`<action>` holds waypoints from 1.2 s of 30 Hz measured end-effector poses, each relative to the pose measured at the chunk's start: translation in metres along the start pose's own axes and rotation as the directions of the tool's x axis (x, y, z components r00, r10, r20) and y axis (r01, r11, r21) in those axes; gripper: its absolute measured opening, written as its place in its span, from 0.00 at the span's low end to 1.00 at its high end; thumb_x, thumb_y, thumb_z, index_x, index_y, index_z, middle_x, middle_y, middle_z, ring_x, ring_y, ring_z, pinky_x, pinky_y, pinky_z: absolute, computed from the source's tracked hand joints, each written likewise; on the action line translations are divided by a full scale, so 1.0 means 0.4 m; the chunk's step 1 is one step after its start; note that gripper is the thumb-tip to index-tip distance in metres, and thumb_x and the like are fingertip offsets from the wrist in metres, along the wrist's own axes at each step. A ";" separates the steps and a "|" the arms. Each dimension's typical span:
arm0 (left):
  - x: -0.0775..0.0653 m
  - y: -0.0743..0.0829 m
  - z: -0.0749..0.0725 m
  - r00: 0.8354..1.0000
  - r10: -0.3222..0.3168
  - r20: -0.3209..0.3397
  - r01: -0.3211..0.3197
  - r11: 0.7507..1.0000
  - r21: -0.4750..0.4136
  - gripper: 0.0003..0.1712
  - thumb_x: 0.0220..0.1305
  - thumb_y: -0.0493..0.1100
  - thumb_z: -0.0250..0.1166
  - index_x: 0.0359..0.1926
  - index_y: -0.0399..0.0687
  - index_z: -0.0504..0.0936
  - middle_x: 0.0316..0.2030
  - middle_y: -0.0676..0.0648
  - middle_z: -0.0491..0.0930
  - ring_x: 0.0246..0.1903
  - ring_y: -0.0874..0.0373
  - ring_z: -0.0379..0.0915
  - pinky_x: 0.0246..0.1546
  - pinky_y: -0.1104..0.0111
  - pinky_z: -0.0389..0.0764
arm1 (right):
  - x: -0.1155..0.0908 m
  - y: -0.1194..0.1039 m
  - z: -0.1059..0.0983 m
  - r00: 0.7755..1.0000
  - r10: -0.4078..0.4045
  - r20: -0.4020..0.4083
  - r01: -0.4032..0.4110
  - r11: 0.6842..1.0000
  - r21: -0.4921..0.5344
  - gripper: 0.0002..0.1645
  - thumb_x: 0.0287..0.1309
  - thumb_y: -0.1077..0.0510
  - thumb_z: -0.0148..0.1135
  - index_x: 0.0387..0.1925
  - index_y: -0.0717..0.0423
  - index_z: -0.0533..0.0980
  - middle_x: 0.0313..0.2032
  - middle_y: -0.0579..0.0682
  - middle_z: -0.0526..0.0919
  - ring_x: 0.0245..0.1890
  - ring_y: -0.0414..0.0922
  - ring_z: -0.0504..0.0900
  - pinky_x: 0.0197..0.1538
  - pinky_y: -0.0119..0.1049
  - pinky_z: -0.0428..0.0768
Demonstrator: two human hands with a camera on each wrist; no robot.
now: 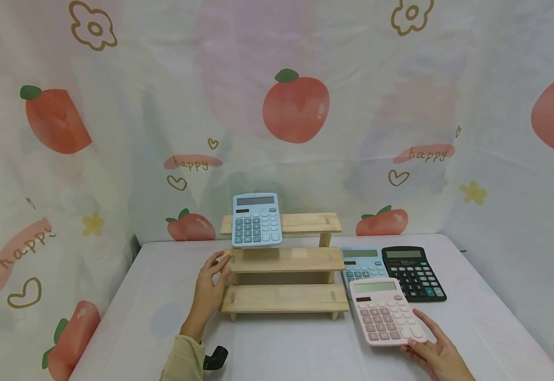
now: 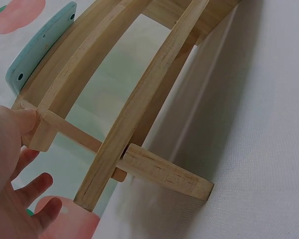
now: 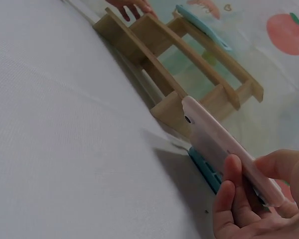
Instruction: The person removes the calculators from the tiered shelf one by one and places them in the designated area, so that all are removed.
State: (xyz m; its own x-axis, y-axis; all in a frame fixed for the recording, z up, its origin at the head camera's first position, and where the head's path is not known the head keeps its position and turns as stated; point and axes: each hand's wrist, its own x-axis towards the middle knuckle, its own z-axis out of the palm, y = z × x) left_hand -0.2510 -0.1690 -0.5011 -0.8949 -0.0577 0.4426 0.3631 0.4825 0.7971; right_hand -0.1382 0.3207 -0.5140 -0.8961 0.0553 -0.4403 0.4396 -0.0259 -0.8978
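My left hand [image 1: 212, 286] grips the left end of the middle tier of a three-tier wooden shelf [image 1: 284, 299]. Thumb and index finger meet that end in the left wrist view, while the other fingers spread free. A pink calculator [image 1: 386, 317] is pinched by its lower right corner in my right hand [image 1: 431, 349]. It is held tilted above the table, keys facing me, with the thumb on one face and fingers on the other in the right wrist view. On the left part of the top tier, a light blue calculator [image 1: 257, 222] leans with its keys facing forward.
Right of the shelf, a second light blue calculator [image 1: 362, 259] lies on the white tabletop [image 1: 282, 352], partly covered by the pink one. Beside it lies a black calculator [image 1: 415, 275]. A black curved object [image 1: 216, 359] shows by the left sleeve. Fruit-printed cloth [image 1: 296, 174] encloses the table.
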 end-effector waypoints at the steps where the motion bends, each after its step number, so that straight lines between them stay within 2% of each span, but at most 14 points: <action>1: 0.000 0.000 0.000 1.000 -0.001 0.000 0.001 1.000 0.000 0.22 0.73 0.39 0.61 0.63 0.34 0.78 0.69 0.35 0.71 0.68 0.35 0.67 0.68 0.41 0.68 | 0.000 0.002 0.000 1.000 -0.001 0.000 0.001 1.000 -0.002 0.56 0.70 0.67 0.56 0.81 0.47 0.30 0.70 0.71 0.61 0.45 0.41 0.84 0.55 0.38 0.85; 6: 0.001 -0.002 0.001 1.000 0.005 -0.002 -0.005 1.000 0.004 0.22 0.73 0.39 0.61 0.63 0.34 0.78 0.68 0.34 0.70 0.68 0.35 0.67 0.68 0.41 0.68 | 0.001 0.010 0.003 1.000 -0.012 -0.012 0.011 0.999 -0.038 0.57 0.69 0.68 0.57 0.81 0.49 0.30 0.72 0.75 0.55 0.44 0.41 0.86 0.54 0.38 0.86; 15: 0.002 -0.003 0.001 1.000 0.000 0.001 0.000 1.000 0.001 0.22 0.73 0.39 0.61 0.63 0.34 0.78 0.69 0.34 0.70 0.68 0.35 0.67 0.68 0.40 0.67 | -0.001 0.019 0.005 0.999 -0.008 -0.033 0.006 0.998 -0.069 0.57 0.68 0.68 0.58 0.81 0.50 0.32 0.64 0.64 0.71 0.43 0.45 0.87 0.52 0.38 0.86; 21: 0.000 -0.005 0.001 1.000 0.004 0.003 -0.004 1.000 0.013 0.22 0.73 0.39 0.61 0.63 0.34 0.78 0.69 0.35 0.70 0.68 0.35 0.66 0.68 0.41 0.68 | -0.001 0.022 0.004 0.999 -0.001 -0.033 -0.001 0.998 -0.056 0.58 0.67 0.68 0.59 0.81 0.50 0.32 0.60 0.55 0.75 0.43 0.46 0.87 0.52 0.38 0.86; 28: 0.000 -0.005 0.000 1.000 0.004 0.002 -0.004 1.000 0.005 0.22 0.73 0.40 0.61 0.64 0.35 0.78 0.69 0.35 0.70 0.68 0.35 0.67 0.67 0.40 0.68 | -0.003 0.019 0.003 0.999 0.013 -0.034 -0.014 0.999 -0.042 0.58 0.67 0.68 0.60 0.81 0.51 0.31 0.47 0.43 0.82 0.41 0.46 0.87 0.49 0.37 0.87; 31: 0.000 -0.005 0.001 1.000 0.006 0.000 -0.006 1.000 0.006 0.22 0.73 0.40 0.61 0.63 0.35 0.78 0.69 0.35 0.70 0.68 0.35 0.67 0.68 0.40 0.68 | 0.001 0.018 -0.002 0.999 0.029 -0.025 -0.030 0.999 -0.024 0.61 0.65 0.65 0.64 0.81 0.51 0.31 0.44 0.42 0.83 0.41 0.46 0.88 0.49 0.37 0.87; 36: 0.001 -0.001 0.001 1.000 -0.002 0.004 0.002 1.000 0.006 0.22 0.73 0.40 0.61 0.63 0.35 0.78 0.69 0.34 0.70 0.68 0.35 0.67 0.68 0.40 0.67 | 0.006 0.015 -0.010 0.998 0.062 -0.022 -0.063 0.997 -0.039 0.66 0.61 0.60 0.70 0.81 0.53 0.31 0.41 0.46 0.85 0.40 0.48 0.88 0.49 0.40 0.87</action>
State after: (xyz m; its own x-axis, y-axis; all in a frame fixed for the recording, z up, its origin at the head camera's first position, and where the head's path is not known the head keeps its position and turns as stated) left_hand -0.2515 -0.1688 -0.5016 -0.8964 -0.0553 0.4397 0.3600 0.4876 0.7954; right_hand -0.1373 0.3246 -0.5204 -0.8655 0.0751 -0.4952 0.4971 0.0092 -0.8676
